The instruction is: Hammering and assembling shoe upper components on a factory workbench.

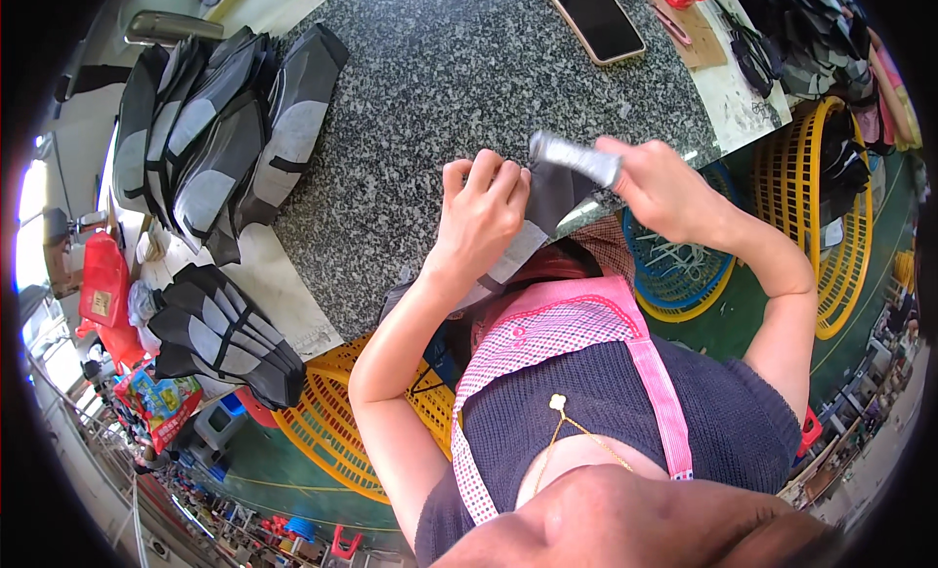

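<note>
At the near edge of the speckled stone tabletop (pixel 420 99), my left hand (pixel 481 211) has its fingers curled down onto a black-and-grey fabric piece (pixel 555 195), shaped like a shoe upper. Part of the piece lies under my left hand and wrist; its light grey section hangs toward my lap. My right hand (pixel 669 192) is closed round a silver bar-shaped tool (pixel 576 160), raised just above the dark end of the piece. Motion smears the tool, so its exact kind does not show.
Stacks of similar pieces (pixel 210 128) lie at the left, with a tied bundle (pixel 230 329) nearer me. A phone (pixel 596 21) and pink snips (pixel 669 26) rest at the far side. Blue (pixel 674 260) and yellow baskets (pixel 826 216) stand beside the table.
</note>
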